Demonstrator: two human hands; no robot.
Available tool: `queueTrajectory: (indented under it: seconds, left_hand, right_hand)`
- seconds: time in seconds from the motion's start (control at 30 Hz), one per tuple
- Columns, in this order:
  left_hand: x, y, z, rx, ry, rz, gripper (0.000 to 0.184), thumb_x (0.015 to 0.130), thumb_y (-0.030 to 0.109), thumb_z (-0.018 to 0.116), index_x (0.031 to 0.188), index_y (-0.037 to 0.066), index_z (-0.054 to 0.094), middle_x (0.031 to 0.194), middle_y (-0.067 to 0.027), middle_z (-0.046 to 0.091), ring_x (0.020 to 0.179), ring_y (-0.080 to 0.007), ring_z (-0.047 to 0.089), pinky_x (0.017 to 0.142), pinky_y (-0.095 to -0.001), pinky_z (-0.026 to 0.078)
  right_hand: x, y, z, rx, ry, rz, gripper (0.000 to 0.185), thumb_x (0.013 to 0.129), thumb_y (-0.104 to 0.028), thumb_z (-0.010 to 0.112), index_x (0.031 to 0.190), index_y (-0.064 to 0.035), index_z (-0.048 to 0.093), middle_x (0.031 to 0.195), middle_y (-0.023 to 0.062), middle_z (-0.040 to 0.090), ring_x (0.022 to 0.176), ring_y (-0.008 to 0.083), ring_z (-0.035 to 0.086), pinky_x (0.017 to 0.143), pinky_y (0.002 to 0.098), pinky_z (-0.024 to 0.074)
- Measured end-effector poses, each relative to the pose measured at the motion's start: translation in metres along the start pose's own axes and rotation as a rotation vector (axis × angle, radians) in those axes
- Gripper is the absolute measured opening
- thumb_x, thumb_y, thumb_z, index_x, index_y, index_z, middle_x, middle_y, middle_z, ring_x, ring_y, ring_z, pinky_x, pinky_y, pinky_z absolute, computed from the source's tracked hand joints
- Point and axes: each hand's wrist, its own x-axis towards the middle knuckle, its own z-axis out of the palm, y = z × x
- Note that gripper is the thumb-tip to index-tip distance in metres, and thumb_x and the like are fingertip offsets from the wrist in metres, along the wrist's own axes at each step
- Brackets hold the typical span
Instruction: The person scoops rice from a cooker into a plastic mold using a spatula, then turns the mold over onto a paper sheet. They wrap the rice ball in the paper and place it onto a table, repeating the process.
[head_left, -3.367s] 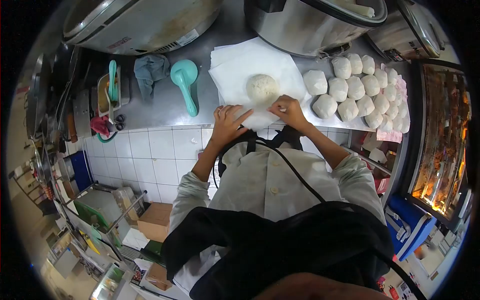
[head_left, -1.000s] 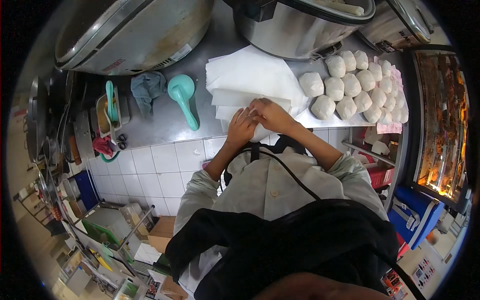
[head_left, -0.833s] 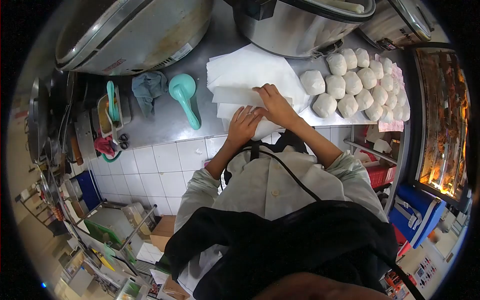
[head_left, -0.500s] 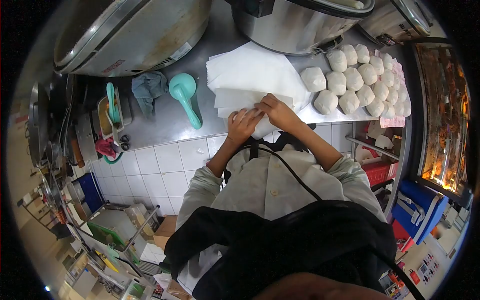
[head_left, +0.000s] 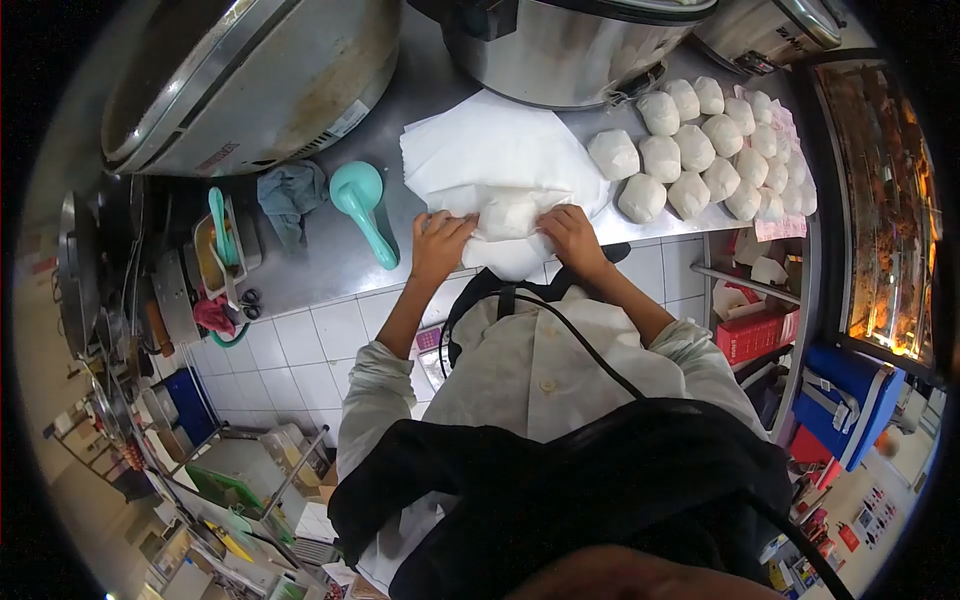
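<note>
A rounded bundle in white paper lies near the front edge of the steel counter, and what it contains is hidden. My left hand is closed with its fingers pinching the wrapping paper at the bundle's left side. On the opposite side my right hand pinches the paper, its fingers bent. Beneath and behind the bundle spreads a stack of white paper sheets. To the right, several finished-looking white paper parcels sit in rows, some on a pink printed sheet.
Large metal cookers stand along the back. Left of the paper are a turquoise ladle, a grey-blue cloth and a small metal container with a turquoise-handled utensil. A lit glass display case stands at far right.
My hands have moved apart from the middle of the folded paper to its two sides. A rounded bundle now shows between them. The view has shifted slightly.
</note>
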Motion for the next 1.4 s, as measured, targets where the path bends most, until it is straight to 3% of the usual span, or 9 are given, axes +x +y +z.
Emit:
queueTrajectory:
  seconds: [0.13, 0.23, 0.33, 0.4, 0.5, 0.73, 1.07, 1.27, 1.4]
  left_hand:
    - [0.022, -0.017, -0.006, -0.226, -0.104, -0.034, 0.035, 0.07, 0.028, 0.069, 0.102, 0.017, 0.064, 0.079, 0.0027, 0.061, 0.087, -0.0156, 0.054, 0.084, -0.0385, 0.033]
    - [0.047, -0.018, -0.01, -0.333, -0.392, -0.386, 0.031, 0.068, 0.028, 0.072, 0.095, 0.016, 0.065, 0.079, -0.0001, 0.063, 0.085, -0.0173, 0.055, 0.083, -0.0377, 0.033]
    - [0.066, -0.017, -0.007, -0.231, -0.438, -0.541, 0.026, 0.066, 0.029, 0.075, 0.086, 0.016, 0.064, 0.079, -0.0011, 0.063, 0.085, -0.0195, 0.055, 0.079, -0.0378, 0.033]
    - [0.079, -0.013, -0.009, -0.087, -0.043, -0.418, 0.033, 0.059, 0.028, 0.078, 0.084, 0.012, 0.062, 0.08, -0.0006, 0.064, 0.087, -0.0232, 0.054, 0.076, -0.0377, 0.033]
    - [0.09, -0.012, -0.02, -0.11, -0.289, -0.214, 0.023, 0.064, 0.022, 0.074, 0.081, 0.013, 0.062, 0.081, -0.0024, 0.061, 0.083, -0.0225, 0.053, 0.078, -0.0378, 0.034]
    - [0.03, 0.005, 0.007, -0.067, -0.209, -0.021, 0.018, 0.073, 0.008, 0.057, 0.09, 0.004, 0.062, 0.08, -0.009, 0.052, 0.079, -0.0207, 0.052, 0.07, -0.0356, 0.041]
    - [0.005, 0.039, 0.008, -0.225, -0.087, -0.254, 0.033, 0.081, 0.002, 0.05, 0.112, -0.008, 0.053, 0.099, -0.0179, 0.051, 0.094, -0.0327, 0.051, 0.081, -0.0403, 0.043]
    - [0.037, 0.046, -0.031, -0.709, 0.119, -0.377, 0.044, 0.074, -0.005, 0.052, 0.117, -0.012, 0.045, 0.117, -0.0265, 0.047, 0.106, -0.0424, 0.049, 0.092, -0.0404, 0.04]
    - [0.066, 0.057, -0.027, -1.232, 0.329, -0.487, 0.057, 0.076, -0.002, 0.056, 0.128, -0.008, 0.034, 0.121, -0.018, 0.048, 0.109, -0.0272, 0.051, 0.091, -0.0342, 0.041]
  right_hand:
    - [0.014, 0.008, 0.002, 0.096, -0.038, 0.183, 0.023, 0.068, -0.015, 0.07, 0.084, -0.0031, 0.058, 0.077, 0.0104, 0.06, 0.084, 0.0297, 0.055, 0.076, 0.0403, 0.0436]
    - [0.037, 0.013, 0.007, 0.189, -0.143, 0.696, 0.045, 0.059, -0.019, 0.077, 0.091, -0.0024, 0.051, 0.075, 0.0126, 0.058, 0.083, 0.0336, 0.054, 0.075, 0.0428, 0.0433]
    - [0.055, 0.018, 0.005, -0.091, -0.047, 0.464, 0.053, 0.057, -0.018, 0.078, 0.098, -0.0036, 0.048, 0.082, 0.0132, 0.058, 0.089, 0.0324, 0.052, 0.076, 0.0414, 0.0443]
    - [0.071, 0.019, -0.003, -0.215, -0.129, 0.458, 0.048, 0.055, -0.021, 0.078, 0.091, -0.0031, 0.052, 0.084, 0.0113, 0.057, 0.094, 0.0306, 0.051, 0.077, 0.039, 0.0454]
    - [0.072, 0.02, -0.003, -0.243, -0.377, 0.177, 0.03, 0.062, -0.019, 0.071, 0.083, -0.0032, 0.057, 0.08, 0.0086, 0.056, 0.089, 0.0272, 0.053, 0.076, 0.0359, 0.0458]
    - [0.022, -0.01, 0.02, -0.328, -0.041, 0.118, 0.025, 0.071, -0.009, 0.054, 0.092, 0.0028, 0.06, 0.088, 0.0102, 0.058, 0.087, 0.0252, 0.054, 0.076, 0.0335, 0.0455]
    - [0.048, -0.061, 0.04, 0.599, 0.247, 0.794, 0.041, 0.082, -0.019, 0.063, 0.111, 0.0053, 0.049, 0.105, 0.0212, 0.053, 0.095, 0.0319, 0.054, 0.084, 0.0377, 0.0435]
    - [0.08, -0.062, 0.029, 0.802, 0.317, 0.678, 0.059, 0.074, -0.026, 0.072, 0.117, 0.0034, 0.043, 0.1, 0.017, 0.058, 0.094, 0.0239, 0.057, 0.083, 0.0326, 0.0448]
    - [0.096, -0.064, 0.002, 1.063, 0.345, 0.706, 0.066, 0.072, -0.027, 0.073, 0.121, 0.0024, 0.04, 0.103, 0.0172, 0.054, 0.095, 0.0248, 0.055, 0.084, 0.0337, 0.043]
